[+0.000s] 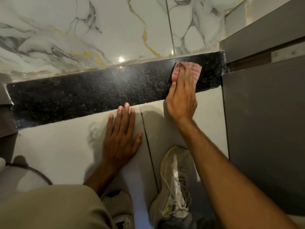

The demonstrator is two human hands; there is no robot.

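A red-and-white checked cloth (195, 71) lies on the right end of a black speckled granite threshold strip (82, 95). My right hand (181, 96) presses flat on the cloth with straight fingers, covering most of it. My left hand (122, 136) rests flat, fingers spread, on the pale floor tile (57, 146) just in front of the strip, its fingertips at the strip's near edge.
Beyond the strip lies glossy white marble floor (99, 30) with grey and gold veins. A dark grey door (264, 121) and frame (257, 42) stand at the right. My white sneaker (175, 187) is on the tile below my right arm. A round object (24, 176) sits at lower left.
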